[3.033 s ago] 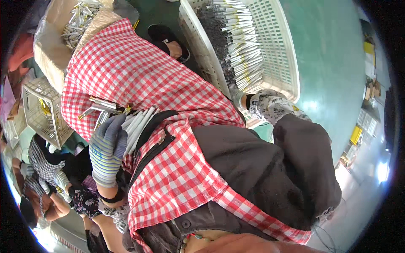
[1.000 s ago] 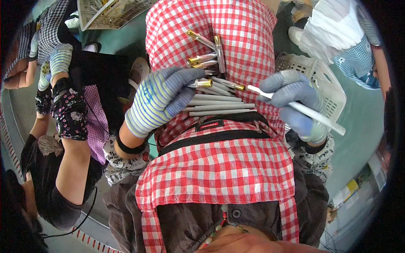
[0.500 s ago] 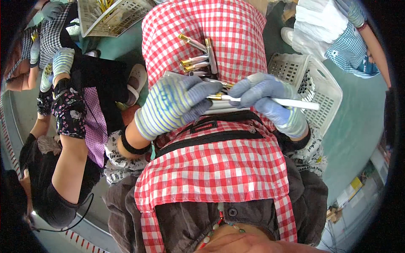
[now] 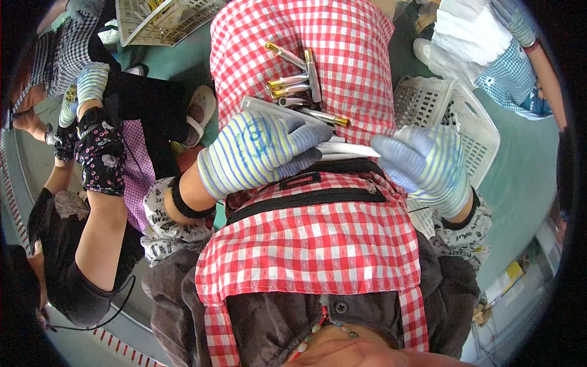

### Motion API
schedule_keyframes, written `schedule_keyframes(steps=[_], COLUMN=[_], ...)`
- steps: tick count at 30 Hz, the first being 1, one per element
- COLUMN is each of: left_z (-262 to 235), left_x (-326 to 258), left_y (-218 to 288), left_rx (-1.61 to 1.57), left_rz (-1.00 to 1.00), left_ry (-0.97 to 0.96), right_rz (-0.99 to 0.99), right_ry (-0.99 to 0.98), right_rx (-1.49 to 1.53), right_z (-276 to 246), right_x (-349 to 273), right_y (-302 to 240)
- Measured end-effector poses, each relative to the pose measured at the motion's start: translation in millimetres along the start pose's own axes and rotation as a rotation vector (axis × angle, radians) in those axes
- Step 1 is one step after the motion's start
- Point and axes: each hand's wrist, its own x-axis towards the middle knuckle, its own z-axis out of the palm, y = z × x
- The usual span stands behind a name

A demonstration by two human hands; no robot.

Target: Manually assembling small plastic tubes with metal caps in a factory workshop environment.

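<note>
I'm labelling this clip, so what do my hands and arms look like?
Your left hand and right hand wear striped knit gloves with bluish fingers; blue scribbles mark the left glove. Black wristbands, white, black-printed oversleeves, then dark shirt sleeves follow.

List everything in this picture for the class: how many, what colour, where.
Gold-ended tubes: about six, silver and gold, on the lap
White sticks: several, white, around the grips, partly hidden
Apron: one, red-white checked, over chest and lap
White basket: at least one, white, right
Beige basket: one, beige, upper left
Co-workers: at least three, varied colours, left and upper right
Shirt: one, dark, under apron
Left grip: one, striped glove, centre-left
Right grip: one, striped glove, centre-right
</note>
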Motion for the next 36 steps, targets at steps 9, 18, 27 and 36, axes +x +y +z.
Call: schedule_keyframes(steps=[9, 18, 27, 36], left_z=[0.7, 20.1, 33.1, 32.3], left_x=[-13.2, -15.5, -12.2, 70.5], left_y=[1.1, -10.4, -12.9, 27.3], left_rx=[0.056, 0.230, 0.380, 0.174], left_rz=[-0.035, -0.024, 0.236, 0.091], left_ry=[-0.011, -0.157, 0.028, -0.025], right_rz=[0.041, 0.275, 0.503, 0.144], right_ry=[-0.028, -0.077, -0.206, -0.032], right_rx=[-0.007, 0.240, 0.617, -0.141], right_z=[3.7, 21.8, 24.7, 30.5], right_x=[7.1, 6.7, -2.9, -57.1], right_y=[-16.1, -22.6, -13.5, 46.1])
